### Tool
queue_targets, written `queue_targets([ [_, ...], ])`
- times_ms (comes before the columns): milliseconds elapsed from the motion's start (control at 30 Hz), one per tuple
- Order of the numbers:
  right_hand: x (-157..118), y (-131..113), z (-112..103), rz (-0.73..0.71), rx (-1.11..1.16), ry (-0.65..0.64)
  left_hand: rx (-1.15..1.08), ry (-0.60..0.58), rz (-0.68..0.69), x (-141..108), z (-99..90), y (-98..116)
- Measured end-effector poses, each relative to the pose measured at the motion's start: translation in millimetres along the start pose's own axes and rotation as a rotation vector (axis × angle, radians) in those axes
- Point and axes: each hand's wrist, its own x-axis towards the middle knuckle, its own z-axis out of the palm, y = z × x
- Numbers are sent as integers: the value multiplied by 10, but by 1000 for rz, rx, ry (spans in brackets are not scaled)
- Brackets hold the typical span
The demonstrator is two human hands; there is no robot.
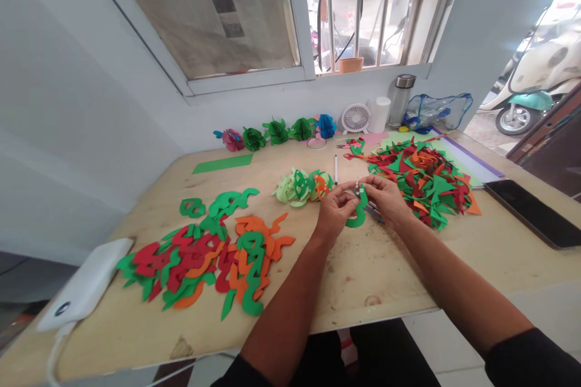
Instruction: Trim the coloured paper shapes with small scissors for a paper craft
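Note:
A curved green paper cutout [357, 217] hangs between my two hands above the front middle of the table. My left hand [334, 208] is closed in a pinch at its left side, and my right hand [387, 198] pinches its upper end. Tiny white patches show near the fingertips; what they are is too small to tell. Just behind my left hand lies a cluster of light green, green and orange paper pieces [295, 186]. A dark, thin object [374, 213], partly hidden, lies under my right hand.
Wavy green, red and orange cutouts [195, 260] are heaped at left, pointed scraps [422, 178] at right. A white pen [336, 169] lies behind my hands. Paper flowers [276, 131], a small fan [356, 118] and a bottle [402, 100] line the wall. A phone [535, 211] rests far right, a white device [86, 284] left.

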Motion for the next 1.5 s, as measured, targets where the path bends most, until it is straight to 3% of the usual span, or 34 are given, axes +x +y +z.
queue_targets([
  [867,4,22,-4,-50,-44,48,59,-21,1,11,-3,-30],
  [1500,-17,-2,25,-123,-85,55,74,49,72,15,24,-71],
])
